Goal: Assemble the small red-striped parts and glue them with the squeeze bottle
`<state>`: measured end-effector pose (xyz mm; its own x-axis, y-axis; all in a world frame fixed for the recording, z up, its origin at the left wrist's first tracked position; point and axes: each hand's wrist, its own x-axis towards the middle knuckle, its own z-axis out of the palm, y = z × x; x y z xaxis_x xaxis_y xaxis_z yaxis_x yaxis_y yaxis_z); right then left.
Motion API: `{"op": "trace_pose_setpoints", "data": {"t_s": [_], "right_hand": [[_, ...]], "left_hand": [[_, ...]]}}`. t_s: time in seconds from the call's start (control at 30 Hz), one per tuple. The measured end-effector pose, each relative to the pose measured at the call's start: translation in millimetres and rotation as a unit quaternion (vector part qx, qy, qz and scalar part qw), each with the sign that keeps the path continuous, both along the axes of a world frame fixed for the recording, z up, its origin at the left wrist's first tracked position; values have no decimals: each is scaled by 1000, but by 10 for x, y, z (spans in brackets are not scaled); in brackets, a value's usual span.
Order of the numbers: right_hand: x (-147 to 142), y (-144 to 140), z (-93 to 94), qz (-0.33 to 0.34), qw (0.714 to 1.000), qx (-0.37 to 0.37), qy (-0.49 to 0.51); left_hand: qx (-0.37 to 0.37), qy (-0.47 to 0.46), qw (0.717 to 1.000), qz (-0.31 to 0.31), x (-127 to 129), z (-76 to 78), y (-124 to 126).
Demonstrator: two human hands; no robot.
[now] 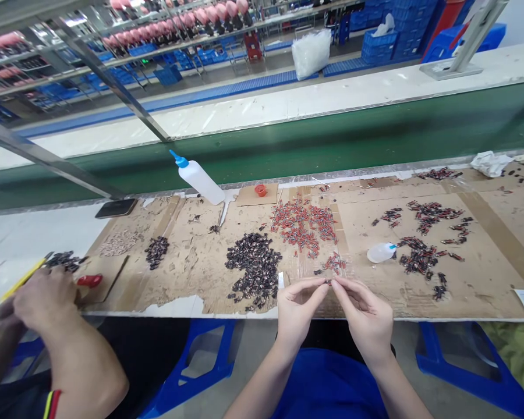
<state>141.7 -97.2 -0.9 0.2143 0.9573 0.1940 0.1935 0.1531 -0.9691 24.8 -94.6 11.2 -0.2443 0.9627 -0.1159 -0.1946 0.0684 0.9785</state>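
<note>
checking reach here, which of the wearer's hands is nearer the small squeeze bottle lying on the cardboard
Right. The right hand sits just below and slightly left of the small squeeze bottle. The left hand is farther off to the bottle's left; both hands meet at a tiny part.

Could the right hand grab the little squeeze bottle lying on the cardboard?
Probably yes. The right hand pinches a tiny part together with the left hand, and the little bottle lies just beyond it on the cardboard, with nothing between.
</note>
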Motion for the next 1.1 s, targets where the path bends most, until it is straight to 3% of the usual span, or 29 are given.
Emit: {"op": "trace_pose_setpoints", "data": {"t_s": [0.2, 0.37, 0.53, 0.7, 0.8, 0.87, 0.97, 1.03, 1.1], "right_hand": [[34, 19, 56, 28, 998, 41, -25], [124, 52, 100, 100, 994, -48, 18], [151, 76, 34, 80, 988, -108, 76], [170, 91, 31, 79, 993, -68, 49], [299, 60, 31, 76, 996, -35, -2], [463, 39, 0, 43, 998, -35, -32], [781, 62, -81, -111, 989, -54, -77], [976, 130, -135, -195, 973, -46, -117], [1104, 228, -185, -227, 950, 1, -215]], "left_hand": [[15, 72, 997, 6, -5, 3, -12], [-11, 87, 996, 9, 1, -11, -23], [-6, 104, 994, -12, 11, -43, -46], [21, 203, 979, 9, 135, -182, -108], [72, 209, 975, -34, 213, -189, -107], [124, 225, 964, -75, 191, -146, -61], [191, 317, 925, -85, 15, -96, 76], [197, 401, 892, -74, -142, -122, 186], [188, 472, 856, -94, -264, -194, 282]]}}
